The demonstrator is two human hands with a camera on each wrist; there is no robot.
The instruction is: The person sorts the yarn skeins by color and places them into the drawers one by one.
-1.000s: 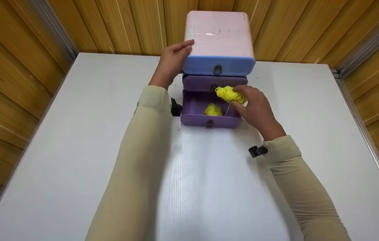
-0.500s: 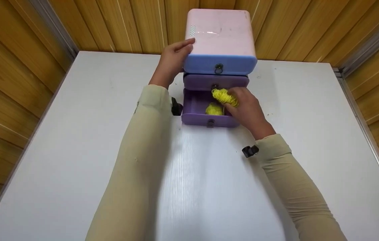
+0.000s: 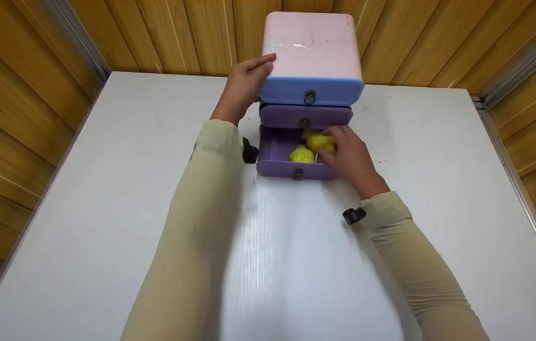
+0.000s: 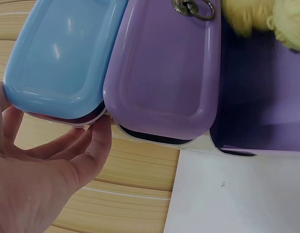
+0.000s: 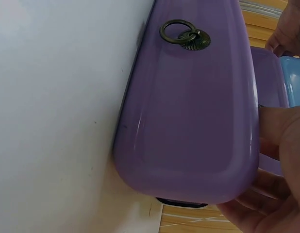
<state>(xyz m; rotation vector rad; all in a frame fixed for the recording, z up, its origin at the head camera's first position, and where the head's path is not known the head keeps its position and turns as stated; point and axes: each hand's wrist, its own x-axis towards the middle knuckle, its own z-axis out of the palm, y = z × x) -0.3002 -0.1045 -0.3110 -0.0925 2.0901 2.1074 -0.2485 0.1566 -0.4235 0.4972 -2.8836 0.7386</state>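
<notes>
A small drawer cabinet with a pink top (image 3: 310,45) stands at the back of the table. Its blue top drawer (image 3: 313,91) and purple middle drawer (image 3: 305,116) are pushed in; the purple bottom drawer (image 3: 277,169) is pulled out. Inside lies a yellow yarn ball (image 3: 302,154). Right behind it, a second yarn ball (image 3: 319,142) is held between thumb and fingers of my right hand (image 3: 352,158), low inside the drawer. My left hand (image 3: 244,85) rests against the cabinet's upper left side, fingers extended along it. The right wrist view hides the yarn behind the drawer front (image 5: 189,111).
The white table (image 3: 268,265) spreads in front of and around the cabinet. Wood-panelled walls (image 3: 201,38) close it in at the back and sides. Ring pulls (image 3: 309,97) hang from the drawer fronts.
My right hand has moved left, bringing the second yarn ball down into the bottom drawer beside the first. My left hand stays at the cabinet's side.
</notes>
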